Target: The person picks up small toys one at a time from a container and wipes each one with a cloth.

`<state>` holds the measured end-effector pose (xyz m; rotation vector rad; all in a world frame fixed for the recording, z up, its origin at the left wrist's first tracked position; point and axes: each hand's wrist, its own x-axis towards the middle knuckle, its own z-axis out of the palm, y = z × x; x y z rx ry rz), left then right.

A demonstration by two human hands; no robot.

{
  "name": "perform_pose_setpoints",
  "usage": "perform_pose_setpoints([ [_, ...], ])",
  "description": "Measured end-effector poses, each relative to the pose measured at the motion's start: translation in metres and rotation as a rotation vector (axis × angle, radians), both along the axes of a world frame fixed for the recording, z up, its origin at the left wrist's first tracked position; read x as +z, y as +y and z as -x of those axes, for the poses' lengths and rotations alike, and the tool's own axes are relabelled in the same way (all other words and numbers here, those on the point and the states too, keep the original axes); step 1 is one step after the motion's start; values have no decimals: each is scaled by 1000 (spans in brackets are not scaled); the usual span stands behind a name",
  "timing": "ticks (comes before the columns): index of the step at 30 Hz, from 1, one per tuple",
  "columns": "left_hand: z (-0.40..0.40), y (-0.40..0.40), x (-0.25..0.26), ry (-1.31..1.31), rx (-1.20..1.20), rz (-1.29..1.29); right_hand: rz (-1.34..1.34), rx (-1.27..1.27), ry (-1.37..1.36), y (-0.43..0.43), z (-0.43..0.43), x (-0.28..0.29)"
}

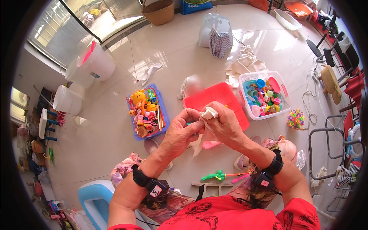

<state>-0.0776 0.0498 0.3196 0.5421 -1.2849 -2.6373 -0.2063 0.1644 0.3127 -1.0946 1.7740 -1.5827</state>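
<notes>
Over a red plastic lid [201,100], my two hands meet. Off-white cloth [209,113] is bunched in my right hand [227,125], and a thin end of it hangs below the fingers. My left hand [182,132] pinches a small teal object [193,132], mostly covered by the fingers, against the cloth. To the left lies a blue tray [162,115] of toys, including an orange lion-faced toy [138,97] and thin sticks. On the right, a clear plastic bin [260,117] holds many small colourful toys. Below my hands rests a pink plastic piece [210,144].
A multicoloured expanding ball [295,119] lies right of the bin. Crumpled cream cloth [246,65] is behind it. Near my legs are a green toy [214,175] and a blue-and-white stool [96,191]. White buckets [99,63] stand left; a metal-framed chair [326,130] stands right.
</notes>
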Motion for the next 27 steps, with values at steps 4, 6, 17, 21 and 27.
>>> perform_pose_setpoints([
  [4, 2, 0, 5, -82, 83, 82, -29, 15, -223, -6, -1, 9],
  [6, 1, -2, 6, -79, 121, 115, -20, 35, -298, -11, -1, 9],
  [17, -3, -8, 30, -95, 198, 328, 114, 25, -949, -17, -3, 10],
  [21, -9, -11, 34, -48, 228, 301, 37, 90, -1008, -16, -4, 21],
  [27, -11, -13, 24, -14, 183, 463, 155, 173, -945, -13, -7, 14],
])
